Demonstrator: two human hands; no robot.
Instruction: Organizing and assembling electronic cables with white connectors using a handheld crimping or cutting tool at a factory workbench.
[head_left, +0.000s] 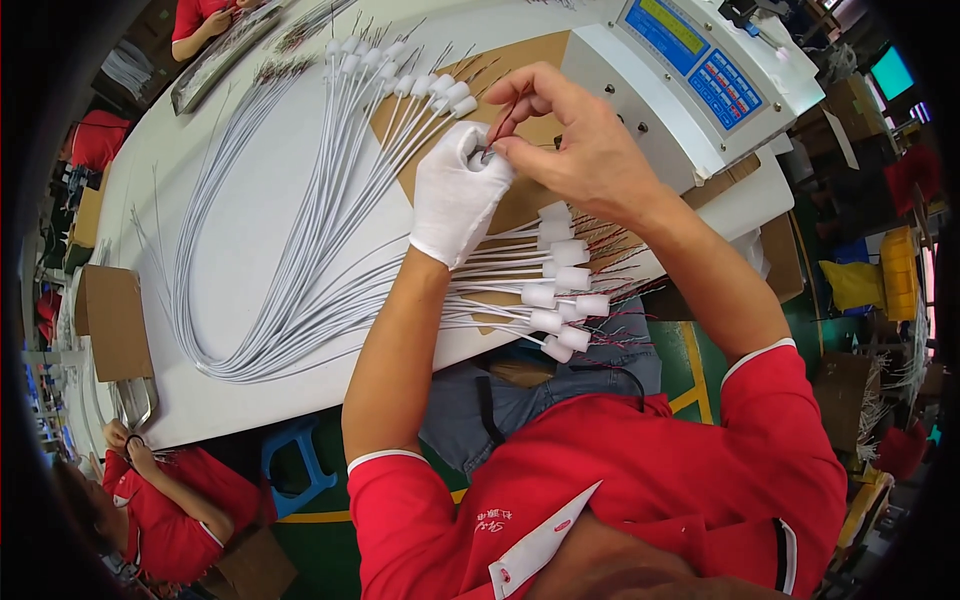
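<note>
My left hand (452,205), in a white glove with the fingertips bare or hidden, is closed around the base of some thin dark red wires (508,118). A small greyish piece shows between its fingers, too small to name. Against it, my bare right hand (590,150) pinches the same wires with thumb and fingers. Below both hands lie white cables (400,290) with white cylindrical plugs (572,280) and red and black wire ends. More cable ends with similar white plugs (440,90) fan out beyond my left hand; the long cables (240,365) loop round on the left.
A white machine (690,75) with keypad and display stands at the far right of the white table (270,130). Brown cardboard (545,60) lies under the work. A metal tray (215,65) is at the far left. Co-workers sit at the left edge (190,510) and far side.
</note>
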